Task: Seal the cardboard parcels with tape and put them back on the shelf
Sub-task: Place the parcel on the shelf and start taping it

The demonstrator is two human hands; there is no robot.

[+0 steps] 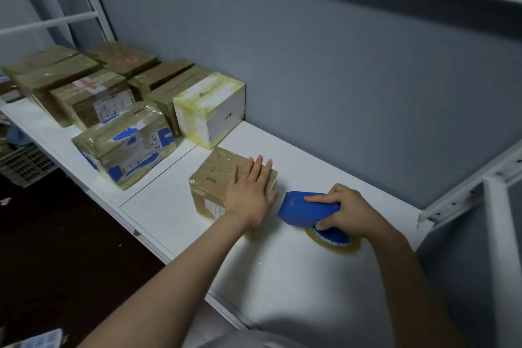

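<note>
The shelf (282,277) is a white, smooth board, and parcels would likely slide on it with little push. A stack (93,93) of taped parcels fills its far left end against the wall. The parcel (214,178) in hand sits alone near mid-shelf, well apart from that stack and close to the front edge. It is a small, squared cardboard box, already glossy with clear tape over the top and sides; judged light and fairly stiff, but slick under the film. The left hand (248,192) lies flat and spread on its right top face, fingers extended, pressing down rather than gripping. Best hold for lifting appears to be two opposite side walls, palms in, since the taped top offers poor purchase. The right hand (344,210) is closed around the blue dispenser (305,207), which rests on the shelf just right of the parcel, its roll (334,243) lying beneath the hand.
</note>
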